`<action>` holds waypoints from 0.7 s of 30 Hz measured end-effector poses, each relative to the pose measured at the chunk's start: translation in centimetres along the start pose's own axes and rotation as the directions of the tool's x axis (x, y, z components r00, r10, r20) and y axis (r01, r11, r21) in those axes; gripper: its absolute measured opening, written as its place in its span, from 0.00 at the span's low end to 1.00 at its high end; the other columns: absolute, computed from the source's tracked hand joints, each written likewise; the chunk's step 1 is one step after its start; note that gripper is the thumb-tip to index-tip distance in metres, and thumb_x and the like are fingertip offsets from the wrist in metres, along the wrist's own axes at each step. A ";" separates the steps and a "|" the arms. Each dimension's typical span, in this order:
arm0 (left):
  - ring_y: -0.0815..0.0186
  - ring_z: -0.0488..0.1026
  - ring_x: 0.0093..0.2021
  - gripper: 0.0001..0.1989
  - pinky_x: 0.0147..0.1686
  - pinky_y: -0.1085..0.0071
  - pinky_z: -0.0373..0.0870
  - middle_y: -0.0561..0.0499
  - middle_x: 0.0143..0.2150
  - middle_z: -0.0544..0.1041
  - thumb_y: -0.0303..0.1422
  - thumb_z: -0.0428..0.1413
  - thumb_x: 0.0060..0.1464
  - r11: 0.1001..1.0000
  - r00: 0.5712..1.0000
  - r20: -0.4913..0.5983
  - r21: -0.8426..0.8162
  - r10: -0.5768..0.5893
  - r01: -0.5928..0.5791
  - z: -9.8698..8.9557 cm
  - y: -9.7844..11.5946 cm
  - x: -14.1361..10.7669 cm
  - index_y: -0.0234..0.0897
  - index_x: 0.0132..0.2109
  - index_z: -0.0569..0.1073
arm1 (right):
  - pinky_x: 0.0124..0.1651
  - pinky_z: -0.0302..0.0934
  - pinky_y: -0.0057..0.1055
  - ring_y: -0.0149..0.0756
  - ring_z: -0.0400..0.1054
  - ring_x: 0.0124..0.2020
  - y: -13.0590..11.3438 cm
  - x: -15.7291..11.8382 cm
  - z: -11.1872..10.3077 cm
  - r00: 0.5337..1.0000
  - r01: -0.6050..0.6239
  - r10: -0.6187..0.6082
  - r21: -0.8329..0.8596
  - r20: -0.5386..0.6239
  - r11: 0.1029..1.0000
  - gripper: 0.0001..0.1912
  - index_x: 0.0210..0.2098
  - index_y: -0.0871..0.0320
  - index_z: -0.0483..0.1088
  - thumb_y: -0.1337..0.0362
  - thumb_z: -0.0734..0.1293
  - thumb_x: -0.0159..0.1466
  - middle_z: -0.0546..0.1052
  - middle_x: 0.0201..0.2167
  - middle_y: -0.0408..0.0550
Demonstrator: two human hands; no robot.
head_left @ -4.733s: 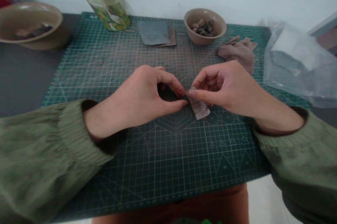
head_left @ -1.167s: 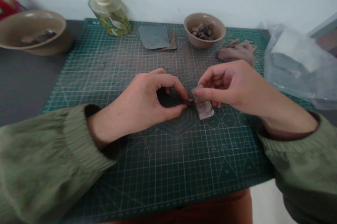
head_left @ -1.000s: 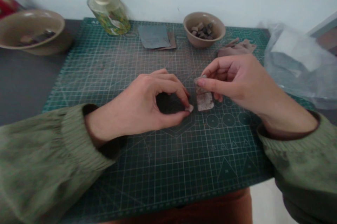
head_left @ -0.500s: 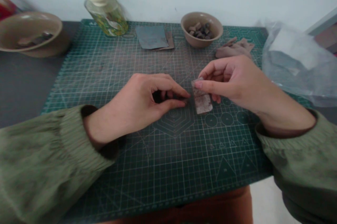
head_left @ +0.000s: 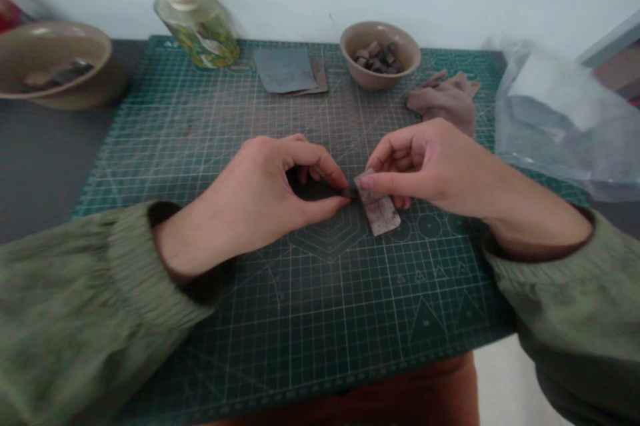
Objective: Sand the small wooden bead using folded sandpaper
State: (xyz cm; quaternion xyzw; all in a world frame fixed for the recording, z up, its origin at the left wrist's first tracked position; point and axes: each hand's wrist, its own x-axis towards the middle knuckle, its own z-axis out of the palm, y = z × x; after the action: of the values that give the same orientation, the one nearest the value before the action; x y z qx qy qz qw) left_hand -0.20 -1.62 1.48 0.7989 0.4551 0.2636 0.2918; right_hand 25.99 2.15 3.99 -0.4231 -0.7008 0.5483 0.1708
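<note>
The mottled strip (head_left: 381,213) was over the middle of the green cutting mat (head_left: 320,306), between the two hands, its long axis slanting from an upper-left end down to a lower-right end nearer the person. The right hand (head_left: 433,163) pinched its upper end between thumb and index finger, the other fingers curled behind. Just beside that end was a small dark piece (head_left: 351,192), pinched between the thumb and index fingertip of the left hand (head_left: 265,186), with a rounded gap between those digits; whether piece and strip touched could not be told. Beyond the right hand lay a crumpled brown cloth (head_left: 445,99), near a small bowl (head_left: 376,79) of little blocks (head_left: 379,58). Grey sheets (head_left: 284,69) lay left of that bowl.
</note>
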 end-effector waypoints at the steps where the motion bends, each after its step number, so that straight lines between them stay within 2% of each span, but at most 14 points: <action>1: 0.63 0.81 0.39 0.05 0.41 0.67 0.73 0.53 0.39 0.87 0.36 0.70 0.61 1.000 1.000 -0.003 0.001 -0.005 0.005 0.0 0.0 0.0 0.47 0.44 0.90 | 0.27 0.70 0.26 0.30 0.75 0.24 0.0 0.1 0.2 1.000 0.005 -0.005 0.017 0.003 1.000 0.14 0.36 0.57 0.82 0.58 0.86 0.65 0.84 0.25 0.41; 5: 0.62 0.81 0.39 0.05 0.41 0.66 0.73 0.52 0.39 0.87 0.37 0.70 0.60 0.999 0.999 -0.026 -0.006 -0.036 0.035 0.2 0.1 -0.1 0.46 0.42 0.90 | 0.26 0.70 0.26 0.31 0.76 0.24 0.2 0.2 0.8 1.000 0.013 -0.012 0.062 -0.013 0.998 0.15 0.35 0.56 0.81 0.58 0.87 0.63 0.84 0.25 0.41; 10: 0.63 0.82 0.39 0.05 0.38 0.66 0.73 0.53 0.40 0.87 0.38 0.71 0.59 0.998 0.998 -0.014 -0.029 -0.060 0.059 0.1 0.0 0.0 0.47 0.42 0.91 | 0.28 0.70 0.28 0.33 0.78 0.26 0.4 0.0 1.1 1.000 0.016 -0.017 0.016 0.011 1.000 0.14 0.35 0.56 0.81 0.57 0.86 0.64 0.85 0.27 0.43; 14: 0.63 0.83 0.39 0.06 0.39 0.66 0.74 0.53 0.39 0.87 0.39 0.72 0.59 0.996 0.996 -0.009 -0.038 -0.085 0.084 0.1 -0.1 0.1 0.46 0.42 0.91 | 0.29 0.71 0.29 0.33 0.78 0.26 0.3 0.1 1.3 0.998 0.033 -0.032 0.011 -0.047 0.999 0.14 0.35 0.55 0.80 0.58 0.86 0.63 0.86 0.28 0.43; 21: 0.62 0.82 0.40 0.06 0.40 0.64 0.74 0.52 0.39 0.87 0.38 0.71 0.58 0.995 0.996 0.004 -0.051 -0.090 0.091 0.1 0.1 0.2 0.44 0.42 0.90 | 0.29 0.71 0.29 0.33 0.77 0.26 0.3 0.1 1.4 0.997 0.044 -0.044 0.003 -0.063 0.999 0.14 0.34 0.54 0.80 0.58 0.86 0.64 0.85 0.27 0.42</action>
State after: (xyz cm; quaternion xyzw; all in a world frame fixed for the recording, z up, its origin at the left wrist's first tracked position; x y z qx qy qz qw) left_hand 0.01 -1.46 1.51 0.7699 0.4837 0.2611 0.3243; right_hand 25.09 1.32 3.20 -0.4244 -0.7030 0.5323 0.2057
